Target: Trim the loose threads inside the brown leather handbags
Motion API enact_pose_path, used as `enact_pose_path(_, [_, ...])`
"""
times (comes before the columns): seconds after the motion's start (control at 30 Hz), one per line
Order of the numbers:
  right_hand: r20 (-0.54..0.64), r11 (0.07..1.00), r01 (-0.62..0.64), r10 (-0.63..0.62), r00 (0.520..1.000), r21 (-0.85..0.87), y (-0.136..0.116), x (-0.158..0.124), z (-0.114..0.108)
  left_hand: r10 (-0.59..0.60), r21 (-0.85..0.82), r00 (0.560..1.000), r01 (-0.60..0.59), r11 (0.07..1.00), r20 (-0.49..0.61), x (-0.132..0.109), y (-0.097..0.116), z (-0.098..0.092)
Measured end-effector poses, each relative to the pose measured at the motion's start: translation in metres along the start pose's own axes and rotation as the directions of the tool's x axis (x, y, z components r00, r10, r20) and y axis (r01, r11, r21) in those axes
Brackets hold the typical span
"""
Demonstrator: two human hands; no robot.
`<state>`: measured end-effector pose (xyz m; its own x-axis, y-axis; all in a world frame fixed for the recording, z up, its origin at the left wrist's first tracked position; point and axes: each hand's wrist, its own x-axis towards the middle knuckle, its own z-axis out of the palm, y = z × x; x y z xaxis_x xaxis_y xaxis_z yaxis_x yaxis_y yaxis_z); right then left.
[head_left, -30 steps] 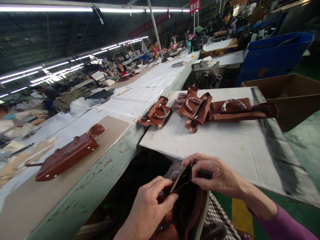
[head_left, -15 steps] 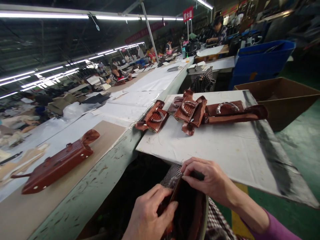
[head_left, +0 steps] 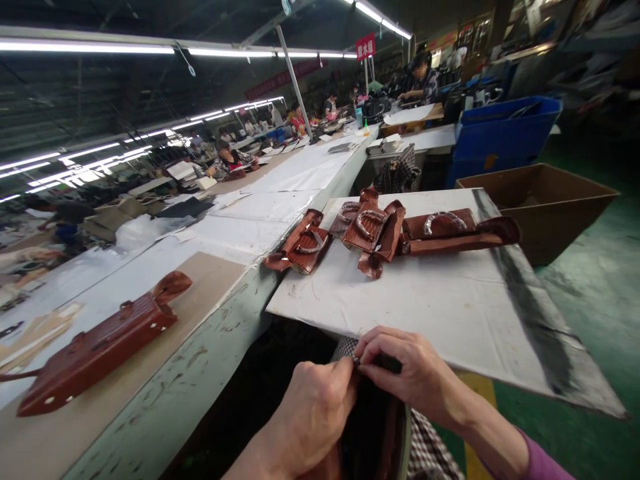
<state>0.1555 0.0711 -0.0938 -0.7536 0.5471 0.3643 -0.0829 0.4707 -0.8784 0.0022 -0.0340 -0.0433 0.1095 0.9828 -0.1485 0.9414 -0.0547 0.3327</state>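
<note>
An unfinished brown bag [head_left: 373,430] with a dark inside lies in my lap over a checked cloth [head_left: 430,450]. My left hand [head_left: 315,407] is closed on its upper edge, fingertips against those of my right hand. A pinch of my right hand [head_left: 405,370] grips the same edge from the other side. What sits right between the fingertips is too small to make out. Beyond my hands, several brown crocodile-patterned bag pieces [head_left: 367,230] with wrapped handles rest on a white board [head_left: 430,300]. To the left, a brown bag body [head_left: 100,350] lies on its side.
A long worktable [head_left: 165,327] runs away on the left, with paper sheets and plastic on it. Behind the board at right stand a cardboard box [head_left: 540,207] and blue bins [head_left: 505,137]. Several people sit along the tables farther off.
My left hand has moved up along the bag's edge and closed in against my right fingertips. The right hand keeps its pinch. The view has shifted slightly.
</note>
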Motion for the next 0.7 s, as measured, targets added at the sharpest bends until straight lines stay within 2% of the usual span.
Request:
enact_pose_path(0.1, [-0.022,0.993,-0.112,0.112,0.993,0.024,0.000,-0.004,0.000,-0.082,-0.074,0.997,0.081,0.994,-0.011,-0.001,0.000,0.002])
enact_pose_path(0.2, [-0.026,0.980,-0.196,0.197,0.980,0.030,-0.003,-0.009,-0.002,-0.139,-0.072,0.990,0.137,0.988,-0.014,0.002,0.001,0.001])
enact_pose_path(0.33, [0.028,0.955,-0.293,0.292,0.956,0.035,-0.008,-0.013,-0.005,-0.155,-0.043,0.988,0.154,0.987,-0.025,0.006,0.001,0.000])
enact_pose_path(0.4, [0.000,0.936,-0.341,0.343,0.939,0.086,-0.009,-0.015,-0.005,-0.142,-0.059,0.988,0.138,0.989,-0.059,0.007,0.000,-0.001])
enact_pose_path(0.5, [-0.053,0.918,-0.371,0.381,0.923,0.142,-0.011,-0.016,-0.001,-0.086,-0.241,0.991,0.061,0.969,-0.098,0.010,-0.001,-0.004])
enact_pose_path(0.6, [-0.081,0.905,-0.387,0.405,0.911,0.177,-0.010,-0.017,0.002,-0.058,-0.459,0.996,0.019,0.888,-0.071,0.016,-0.002,-0.008])
enact_pose_path(0.7, [-0.100,0.887,-0.399,0.430,0.897,0.232,-0.007,-0.020,0.003,-0.082,-0.504,0.996,0.055,0.862,-0.033,0.023,-0.005,-0.010])
